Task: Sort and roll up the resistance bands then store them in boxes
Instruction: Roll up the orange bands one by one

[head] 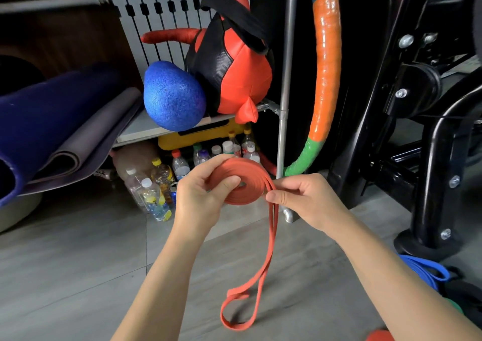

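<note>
Where the band was held: the orange-red resistance band [250, 175] was held in mid-air above the grey floor [78, 262], between the left hand [200, 202] and the right hand [307, 202].
Rolled part: a flat spiral of several turns was seen, lying nearly level, with a small hole at its centre.
Loose part: two flat strands were seen leaving the coil's right edge and hanging side by side down to a loop [236, 312]; whether its end touched the floor could not be told.
Surface: matte, narrow and flat, coloured one even orange-red throughout.
Left fingers [230, 182]: clamped on the coil, the thumb pressed on its upper face and the others wrapped round its far edge.
Right fingers [277, 197]: closed together on the two strands just where they left the coil.
Other band: a blue band [427, 270] was laid on the floor at lower right, beside the foot of a black machine frame [430, 158], well apart from the orange-red one.
Behind: plastic bottles [154, 194] were stood under a shelf [146, 129]; a blue foam ball [172, 95] and a red-and-black bag [242, 79] were rested on it, with rolled mats [52, 131] at left.
</note>
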`<state>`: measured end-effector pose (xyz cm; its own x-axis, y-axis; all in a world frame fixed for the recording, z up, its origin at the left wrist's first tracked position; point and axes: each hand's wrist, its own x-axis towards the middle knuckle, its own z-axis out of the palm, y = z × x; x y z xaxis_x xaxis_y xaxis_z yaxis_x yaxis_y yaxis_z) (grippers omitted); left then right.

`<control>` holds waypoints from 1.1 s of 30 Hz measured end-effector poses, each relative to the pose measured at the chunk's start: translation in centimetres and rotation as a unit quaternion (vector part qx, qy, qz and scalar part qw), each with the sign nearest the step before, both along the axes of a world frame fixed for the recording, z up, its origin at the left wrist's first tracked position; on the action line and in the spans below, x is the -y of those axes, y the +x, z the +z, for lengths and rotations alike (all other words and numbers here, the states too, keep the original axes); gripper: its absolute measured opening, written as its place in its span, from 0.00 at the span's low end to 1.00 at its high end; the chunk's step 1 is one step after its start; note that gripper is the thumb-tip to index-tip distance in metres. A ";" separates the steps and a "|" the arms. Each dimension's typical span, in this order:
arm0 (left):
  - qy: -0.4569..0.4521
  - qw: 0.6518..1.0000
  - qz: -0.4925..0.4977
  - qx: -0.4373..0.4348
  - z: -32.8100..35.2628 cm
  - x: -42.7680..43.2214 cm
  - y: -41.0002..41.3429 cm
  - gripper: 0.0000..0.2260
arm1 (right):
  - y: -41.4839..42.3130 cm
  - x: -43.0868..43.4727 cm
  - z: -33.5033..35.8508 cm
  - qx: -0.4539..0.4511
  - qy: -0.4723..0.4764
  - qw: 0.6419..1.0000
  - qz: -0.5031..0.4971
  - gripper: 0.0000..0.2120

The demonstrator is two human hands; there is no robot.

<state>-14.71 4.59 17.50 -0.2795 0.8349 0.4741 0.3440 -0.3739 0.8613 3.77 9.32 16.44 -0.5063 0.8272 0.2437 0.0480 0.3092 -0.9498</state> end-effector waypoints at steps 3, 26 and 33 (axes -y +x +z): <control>-0.002 1.000 -0.017 0.007 0.3 0.0 0.0 0.22 | 0.0 -0.1 0.2 -0.015 0.012 1.000 -0.006 0.08; -0.101 0.972 -0.045 -0.207 -1.2 0.3 1.6 0.20 | 1.1 -0.4 -0.6 0.149 -0.002 0.988 -0.037 0.05; -0.062 0.997 0.002 -0.056 -0.8 0.2 1.2 0.24 | -0.2 0.1 -1.4 0.053 -0.050 0.997 -0.034 0.09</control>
<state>-13.50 4.41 16.71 -0.2345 0.8877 0.3962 0.4418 -0.2657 0.8569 3.59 9.25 15.01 -0.4666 0.8779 0.1073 0.1668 0.2065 -0.9641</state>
